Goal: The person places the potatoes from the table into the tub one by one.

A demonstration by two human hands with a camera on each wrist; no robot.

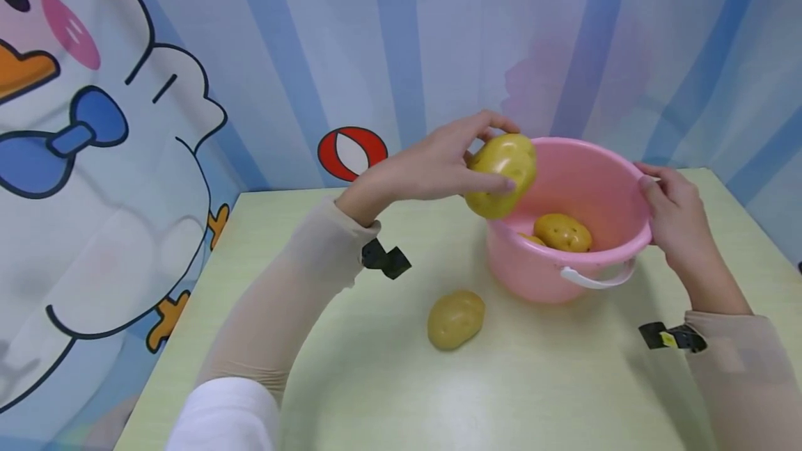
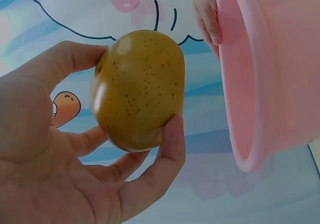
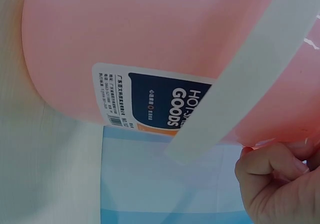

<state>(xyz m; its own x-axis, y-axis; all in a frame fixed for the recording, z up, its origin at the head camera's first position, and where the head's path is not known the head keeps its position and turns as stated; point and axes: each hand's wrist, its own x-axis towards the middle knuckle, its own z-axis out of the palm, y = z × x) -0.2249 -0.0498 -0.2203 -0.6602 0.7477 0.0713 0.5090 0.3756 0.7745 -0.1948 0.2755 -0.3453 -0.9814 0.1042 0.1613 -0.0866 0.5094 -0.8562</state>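
Observation:
My left hand (image 1: 441, 162) grips a yellow potato (image 1: 503, 171) between thumb and fingers, at the left rim of a pink bucket (image 1: 532, 277). In the left wrist view the dotted potato (image 2: 142, 91) is held beside the bucket's mouth (image 2: 240, 83). My right hand (image 1: 679, 218) holds the bucket's right rim, its thumb on the inner side. Inside the bucket lies a potato (image 1: 562, 232), with part of another showing next to it. One more potato (image 1: 456, 320) rests on the table in front of the bucket. In the right wrist view, my right hand (image 3: 282, 179) pinches the rim.
A white handle (image 1: 598, 280) hangs on the bucket's near side, and a label (image 3: 150, 101) is stuck to its wall. The pale table (image 1: 376, 388) ends at a striped backdrop (image 1: 438, 40) with a cartoon duck. Black tags (image 1: 385, 258) hang from both sleeves.

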